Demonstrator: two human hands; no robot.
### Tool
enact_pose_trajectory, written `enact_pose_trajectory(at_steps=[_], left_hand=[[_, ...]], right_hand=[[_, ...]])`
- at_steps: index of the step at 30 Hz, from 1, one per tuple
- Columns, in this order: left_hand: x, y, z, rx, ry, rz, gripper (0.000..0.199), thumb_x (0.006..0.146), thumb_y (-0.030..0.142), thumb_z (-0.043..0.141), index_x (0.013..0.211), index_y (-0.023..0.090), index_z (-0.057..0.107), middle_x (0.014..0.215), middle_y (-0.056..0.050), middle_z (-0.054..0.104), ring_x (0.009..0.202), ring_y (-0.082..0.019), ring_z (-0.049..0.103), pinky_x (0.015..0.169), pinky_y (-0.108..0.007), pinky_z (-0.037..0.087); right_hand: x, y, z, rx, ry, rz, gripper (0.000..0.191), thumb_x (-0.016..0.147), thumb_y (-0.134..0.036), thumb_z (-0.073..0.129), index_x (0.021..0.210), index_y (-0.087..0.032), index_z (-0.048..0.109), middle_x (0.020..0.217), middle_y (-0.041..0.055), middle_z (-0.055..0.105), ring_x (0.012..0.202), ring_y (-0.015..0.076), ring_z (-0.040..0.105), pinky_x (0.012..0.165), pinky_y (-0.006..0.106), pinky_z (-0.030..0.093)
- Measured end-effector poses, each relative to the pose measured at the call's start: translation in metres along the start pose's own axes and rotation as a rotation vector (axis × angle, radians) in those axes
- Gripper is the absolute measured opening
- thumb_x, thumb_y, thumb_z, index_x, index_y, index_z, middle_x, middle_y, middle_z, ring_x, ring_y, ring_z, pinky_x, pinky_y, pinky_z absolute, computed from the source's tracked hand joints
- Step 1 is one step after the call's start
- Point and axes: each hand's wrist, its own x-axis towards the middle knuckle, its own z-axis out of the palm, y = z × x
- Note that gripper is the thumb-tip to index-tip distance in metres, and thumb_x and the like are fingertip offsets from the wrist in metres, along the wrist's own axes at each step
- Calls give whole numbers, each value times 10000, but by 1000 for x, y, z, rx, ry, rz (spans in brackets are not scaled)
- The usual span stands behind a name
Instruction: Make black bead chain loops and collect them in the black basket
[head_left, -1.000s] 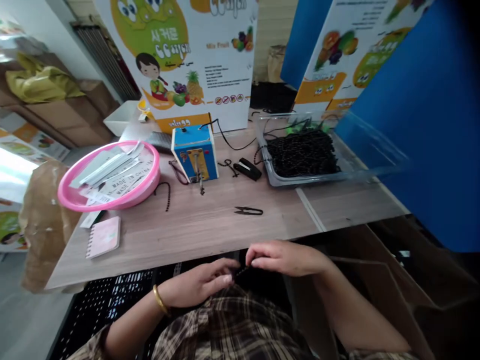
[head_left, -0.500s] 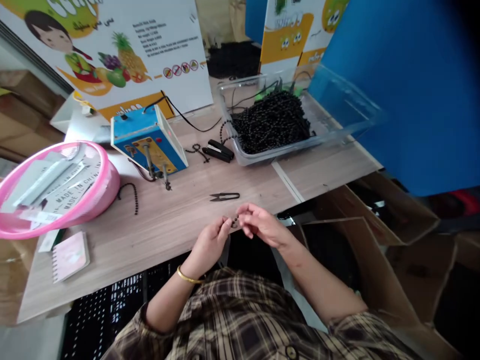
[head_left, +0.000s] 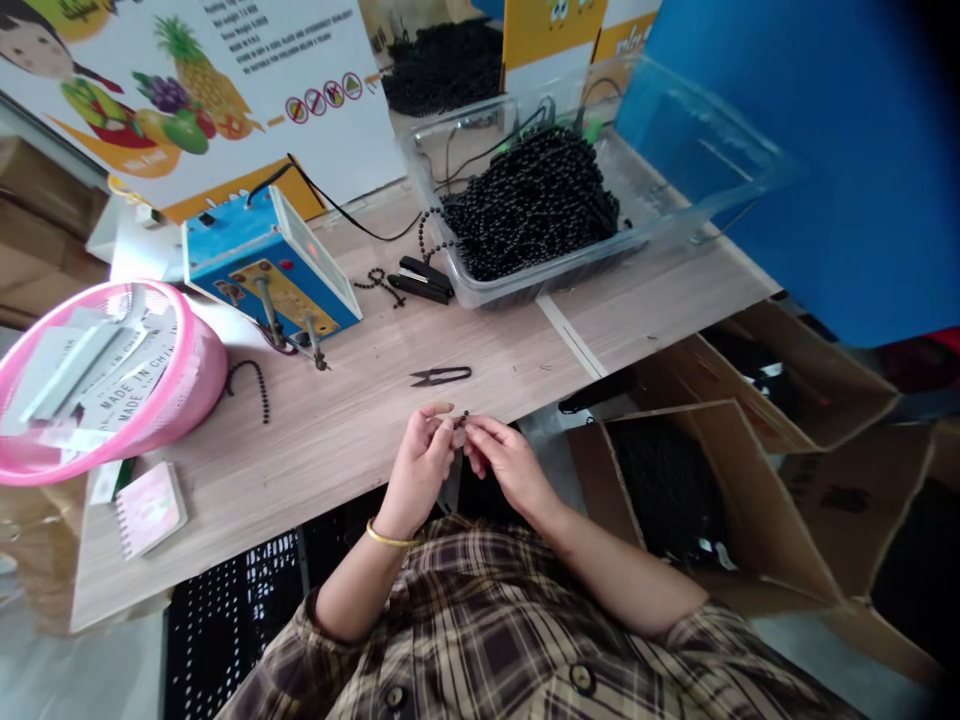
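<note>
At the table's front edge, my left hand [head_left: 417, 462] pinches a short strand of dark beads [head_left: 463, 416]. My right hand [head_left: 511, 468] closes on the same strand from the other side, fingertips almost touching the left ones. Most of the strand is hidden by the fingers. Just beyond the hands lie black thread snips [head_left: 441, 376]. A clear plastic bin [head_left: 517, 285] farther back holds a heap of black bead strands [head_left: 532, 205]. Beside it are a black stapler [head_left: 421, 279] and a loose bead strand [head_left: 381, 284].
A blue machine [head_left: 247, 250] with metal posts stands at the back left, its cable running right. A pink basket [head_left: 206, 345] of printed labels, another bead strand [head_left: 262, 385] and a spiral notebook [head_left: 151, 508] are at left. Open cardboard boxes [head_left: 757, 500] stand below right.
My right hand has come in closer to the left, its fingers now closing on the bead strand. The camera view has shifted slightly.
</note>
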Motion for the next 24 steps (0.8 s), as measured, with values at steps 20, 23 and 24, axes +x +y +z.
enact_pose_trajectory(at_steps=[20,23,24], left_hand=[[12,-1,2,1011,-366,17,334,983,484,457,1099,239,654,954,-12,710,870,-181,642,809,-287,453],[15,1,10,1017,-369,33,345,984,488,447,1118,239,644,1021,-21,715,940,-189,650,852,-290,456],[15,2,12,1028,-368,31,351,984,492,442,1116,236,642,1000,-21,714,922,-188,648,842,-291,458]], right_hand=[[4,-15,-125,55,585,-260,413,878,-530,709,905,-146,560,845,60,660,509,101,532,429,207,455],[7,-16,-132,-27,600,-286,404,911,-543,671,893,-164,532,800,34,639,533,115,561,449,212,486],[8,-17,-133,-55,600,-288,408,915,-554,660,896,-170,524,782,26,629,537,120,569,451,214,494]])
